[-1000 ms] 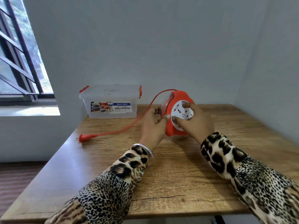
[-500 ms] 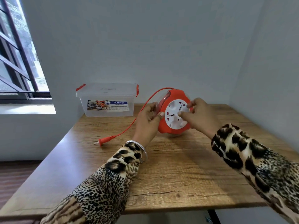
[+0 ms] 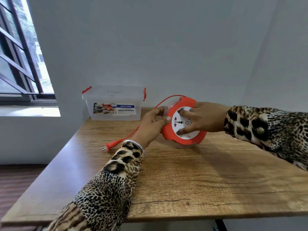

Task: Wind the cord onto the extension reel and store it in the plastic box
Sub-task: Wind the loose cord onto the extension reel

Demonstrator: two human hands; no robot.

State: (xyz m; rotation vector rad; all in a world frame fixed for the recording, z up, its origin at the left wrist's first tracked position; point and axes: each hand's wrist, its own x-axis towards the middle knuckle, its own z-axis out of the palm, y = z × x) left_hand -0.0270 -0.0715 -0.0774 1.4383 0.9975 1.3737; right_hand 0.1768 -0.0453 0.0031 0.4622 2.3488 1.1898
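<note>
An orange extension reel [image 3: 170,132] with a white socket face stands on edge on the wooden table [image 3: 191,180]. My left hand [image 3: 150,124] grips its left rim, thumb on the orange front. My right hand [image 3: 203,119] lies over the white face, fingers spread on it. The orange cord [image 3: 133,132] runs from the reel's top, behind my left hand, down to the plug [image 3: 107,147] lying on the table at the left. The clear plastic box [image 3: 115,104] with orange latches sits lidded at the table's back left.
Grey walls close the table at the back and right. A window [image 3: 20,64] with dark bars is at the left. The floor lies beyond the table's left edge.
The plug has slid right along the table toward the reel as the loose cord grew shorter. My right hand has shifted around on the white face.
</note>
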